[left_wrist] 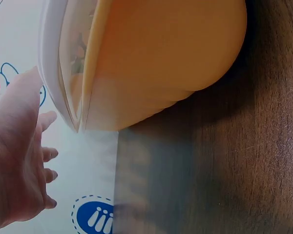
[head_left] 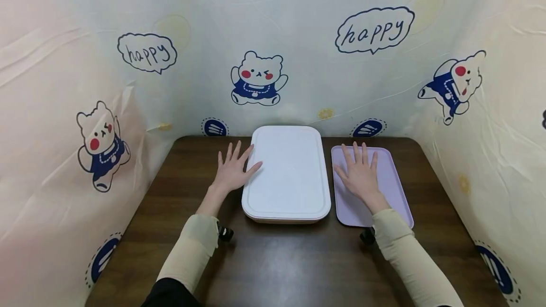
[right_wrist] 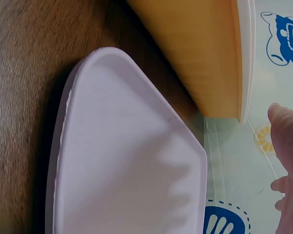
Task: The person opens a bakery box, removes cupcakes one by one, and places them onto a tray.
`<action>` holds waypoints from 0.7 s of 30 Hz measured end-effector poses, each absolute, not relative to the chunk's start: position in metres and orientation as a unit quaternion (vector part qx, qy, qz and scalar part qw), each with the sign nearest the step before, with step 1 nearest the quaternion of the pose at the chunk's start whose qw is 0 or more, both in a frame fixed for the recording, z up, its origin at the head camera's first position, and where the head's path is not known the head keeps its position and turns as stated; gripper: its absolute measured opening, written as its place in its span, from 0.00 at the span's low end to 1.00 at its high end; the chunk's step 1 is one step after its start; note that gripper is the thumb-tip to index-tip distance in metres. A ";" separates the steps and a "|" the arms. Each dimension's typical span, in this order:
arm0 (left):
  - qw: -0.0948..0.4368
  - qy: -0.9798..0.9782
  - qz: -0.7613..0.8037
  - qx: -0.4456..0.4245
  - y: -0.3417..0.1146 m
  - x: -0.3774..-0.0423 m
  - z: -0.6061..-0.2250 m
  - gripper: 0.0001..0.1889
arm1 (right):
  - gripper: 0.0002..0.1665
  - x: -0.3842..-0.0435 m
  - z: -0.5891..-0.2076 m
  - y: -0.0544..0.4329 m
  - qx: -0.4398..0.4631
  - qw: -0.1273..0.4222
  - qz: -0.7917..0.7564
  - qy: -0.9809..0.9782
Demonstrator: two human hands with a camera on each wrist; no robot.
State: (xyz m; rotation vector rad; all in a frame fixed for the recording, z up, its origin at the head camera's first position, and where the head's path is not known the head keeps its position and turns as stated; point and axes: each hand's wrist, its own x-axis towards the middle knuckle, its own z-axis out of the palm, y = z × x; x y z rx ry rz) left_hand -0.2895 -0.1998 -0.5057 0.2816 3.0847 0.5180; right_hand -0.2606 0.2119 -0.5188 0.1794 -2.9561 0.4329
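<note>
A white lid (head_left: 286, 172) covers a deep, orange-beige box (left_wrist: 166, 44) in the middle of the table. Between lid and rim, the left wrist view shows a narrow band with mottled greenish shapes behind it. My left hand (head_left: 232, 170) is at the box's left side, fingers spread, its thumb overlapping the lid's edge in the head view. To the right of the box lies a shallow lilac tray (head_left: 394, 188) with rounded corners. Above it my right hand (head_left: 360, 174) hovers palm down, fingers apart, casting a finger-shaped shadow onto the tray. Neither hand grips anything.
The dark wooden table (head_left: 273, 269) meets a pale curtain (head_left: 298, 27) printed with bears and "happy" bubbles at its back and sides. A small black device (head_left: 225, 233) is strapped at the left wrist, another black device (head_left: 368, 236) at the right.
</note>
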 end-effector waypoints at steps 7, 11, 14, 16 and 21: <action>-0.002 0.981 0.171 0.097 -0.197 -0.286 -0.506 0.46 | 0.48 -0.260 -0.519 0.204 0.065 0.073 0.152 -0.984; 0.001 0.981 0.168 0.098 -0.197 -0.286 -0.507 0.46 | 0.48 -0.261 -0.519 0.201 0.067 0.069 0.156 -0.983; 0.002 0.982 0.164 0.096 -0.197 -0.286 -0.508 0.46 | 0.49 -0.261 -0.519 0.200 0.067 0.068 0.155 -0.983; 0.003 0.982 0.164 0.095 -0.197 -0.286 -0.508 0.46 | 0.49 -0.262 -0.519 0.199 0.067 0.067 0.155 -0.983; 0.011 0.982 0.163 0.093 -0.199 -0.285 -0.512 0.46 | 0.49 -0.261 -0.522 0.195 0.070 0.063 0.158 -0.983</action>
